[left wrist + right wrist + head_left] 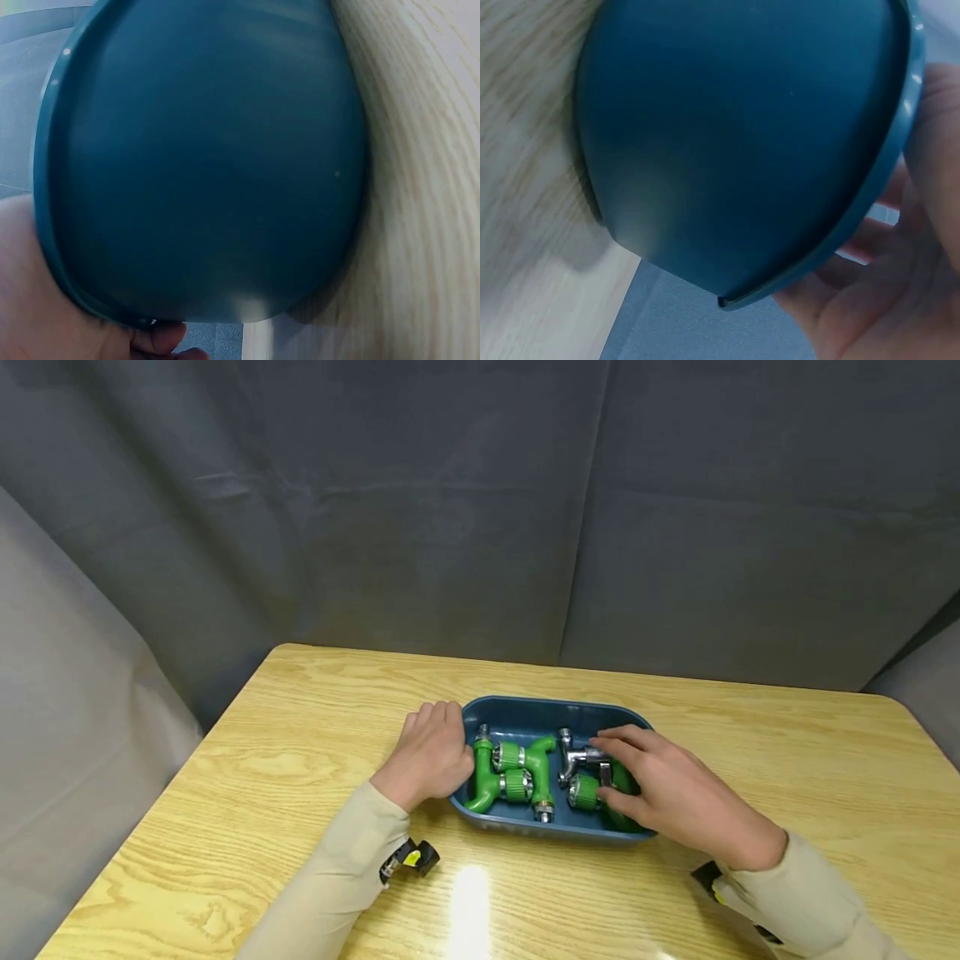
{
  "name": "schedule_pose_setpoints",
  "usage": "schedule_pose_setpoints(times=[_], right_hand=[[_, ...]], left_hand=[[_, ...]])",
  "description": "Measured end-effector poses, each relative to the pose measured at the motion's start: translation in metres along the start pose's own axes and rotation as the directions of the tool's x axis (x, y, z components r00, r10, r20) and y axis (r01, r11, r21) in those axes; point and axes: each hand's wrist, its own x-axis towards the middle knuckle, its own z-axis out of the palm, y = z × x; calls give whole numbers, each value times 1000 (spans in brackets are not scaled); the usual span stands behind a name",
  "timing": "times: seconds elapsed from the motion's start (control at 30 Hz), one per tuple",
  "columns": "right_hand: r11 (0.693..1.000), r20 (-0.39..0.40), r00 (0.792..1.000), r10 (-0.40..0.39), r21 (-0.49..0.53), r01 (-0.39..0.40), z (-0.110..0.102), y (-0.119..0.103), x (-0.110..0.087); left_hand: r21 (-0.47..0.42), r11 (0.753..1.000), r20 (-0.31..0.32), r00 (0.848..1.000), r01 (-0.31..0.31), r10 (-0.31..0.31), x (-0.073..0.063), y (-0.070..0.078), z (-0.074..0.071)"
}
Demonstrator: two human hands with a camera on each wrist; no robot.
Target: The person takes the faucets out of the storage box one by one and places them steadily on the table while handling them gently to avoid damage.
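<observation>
Taps in a tub.
Left hand grips its rim; right hand, fingers loosely spread, hangs over some taps.

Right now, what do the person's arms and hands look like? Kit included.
Left sleeve and right sleeve: long, plain, beige, down to the wrists. Left hand and right hand: bare, no gloves visible. Left wrist camera and right wrist camera: black with a yellow marking. No cables can be made out.
</observation>
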Motion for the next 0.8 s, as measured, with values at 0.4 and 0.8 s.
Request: schedule_pose_setpoints(times=[0.4, 0.8], right_hand=[[1000, 52, 999, -11, -19, 12, 6, -2, 2], [1000, 155, 988, -16, -23, 20, 7, -11, 8]], left_hand=[[0, 1000, 6, 1000, 2, -2, -4, 0, -2], [-9, 1000, 6, 1000, 3, -3, -9, -3, -5]])
